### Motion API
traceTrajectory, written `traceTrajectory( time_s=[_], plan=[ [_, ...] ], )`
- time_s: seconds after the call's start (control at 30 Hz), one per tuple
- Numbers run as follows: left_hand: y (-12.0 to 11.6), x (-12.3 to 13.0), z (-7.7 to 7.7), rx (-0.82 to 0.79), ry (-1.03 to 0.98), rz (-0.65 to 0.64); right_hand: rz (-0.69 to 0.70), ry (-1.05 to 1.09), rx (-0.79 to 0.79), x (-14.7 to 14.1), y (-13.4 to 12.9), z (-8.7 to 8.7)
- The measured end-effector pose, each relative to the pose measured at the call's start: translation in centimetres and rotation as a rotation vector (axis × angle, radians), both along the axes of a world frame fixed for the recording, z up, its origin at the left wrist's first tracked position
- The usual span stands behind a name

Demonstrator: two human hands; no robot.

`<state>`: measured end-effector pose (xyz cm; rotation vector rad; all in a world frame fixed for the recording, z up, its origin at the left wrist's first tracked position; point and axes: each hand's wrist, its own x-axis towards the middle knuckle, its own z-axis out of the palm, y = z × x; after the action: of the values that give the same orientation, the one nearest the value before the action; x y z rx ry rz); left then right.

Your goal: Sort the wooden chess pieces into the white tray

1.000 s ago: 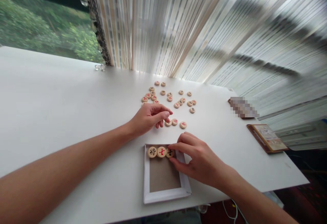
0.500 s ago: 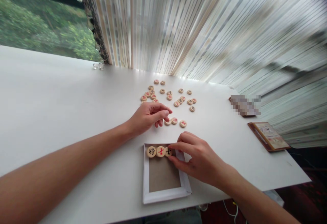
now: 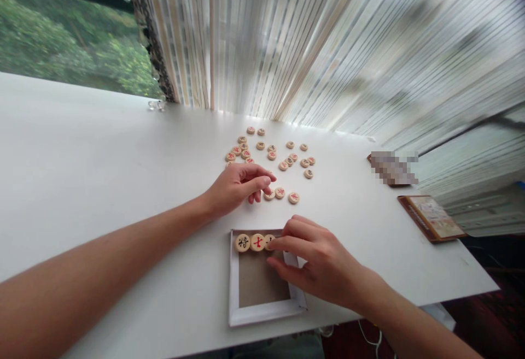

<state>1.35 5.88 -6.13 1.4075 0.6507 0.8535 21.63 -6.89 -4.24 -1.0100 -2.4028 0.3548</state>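
Observation:
A shallow white box (image 3: 266,312) with a grey-brown bottom lies near the table's front edge. Along its far side sit a round wooden piece with a black character (image 3: 243,242), one with a red character (image 3: 258,242) and a third, black-marked piece (image 3: 268,240) partly under my right fingertips. My right hand (image 3: 311,249) has thumb and fingers apart, a fingertip on that third piece. My left hand (image 3: 241,187) hovers over the table behind the box, thumb and fingers close together; what is between them, if anything, is too small to tell.
Several wooden pieces lie scattered behind my left hand, and three, one of them red-marked (image 3: 293,198), just right of it. Two brown-edged booklets, the nearer one (image 3: 435,218) unblurred, lie on the white table (image 3: 123,184) at right. A striped curtain (image 3: 262,42) hangs behind.
My right thumb has come away from the third piece, and its fingers have opened slightly over it. My left hand has stayed in place.

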Motion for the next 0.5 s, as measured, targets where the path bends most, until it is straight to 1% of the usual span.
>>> traceTrajectory(
  time_s=[0.23,0.4,0.5],
  plan=[
    [-0.14,-0.03,0.28,-0.011,-0.001,0.005,0.02,-0.013,-0.013,-0.21,0.1,-0.02],
    [-0.1,-0.04,0.18,-0.018,-0.005,0.007,0.017,-0.02,-0.01,-0.24,0.04,0.01],
    [-0.03,-0.02,0.07,-0.013,-0.008,0.008,0.007,-0.03,0.007,-0.01,-0.09,0.38]
  ],
)
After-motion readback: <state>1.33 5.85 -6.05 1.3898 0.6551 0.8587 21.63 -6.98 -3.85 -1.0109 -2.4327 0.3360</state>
